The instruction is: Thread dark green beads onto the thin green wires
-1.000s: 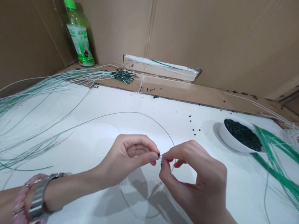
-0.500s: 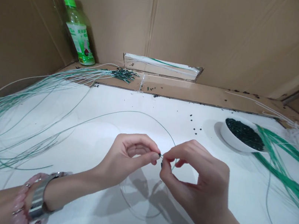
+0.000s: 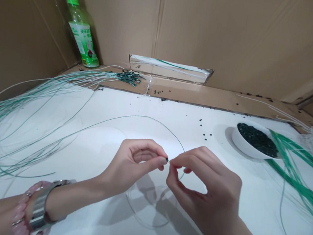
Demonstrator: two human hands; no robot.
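My left hand (image 3: 138,162) pinches a small dark bead (image 3: 167,159) between thumb and index finger, near the middle of the view. Just right of it, my right hand (image 3: 206,180) has its fingertips closed on a thin wire beside the bead. The fingertips of both hands nearly meet. A green wire (image 3: 145,116) arches behind the hands and comes down beside my right hand's fingers. Faint loops of wire (image 3: 152,226) hang or lie below the hands, over their shadows on the white surface (image 3: 94,218).
Long wires (image 3: 39,92) with beaded ends (image 3: 130,77) spread across the left. A green bottle (image 3: 82,39) stands at the back left. On the right are a white bowl (image 3: 238,142) of dark beads and green strands (image 3: 296,181). Loose beads (image 3: 204,134) lie behind my right hand.
A dark bead visible by my right thumb earlier no longer shows. My right hand's fingertips have shifted slightly; my left hand is almost unmoved.
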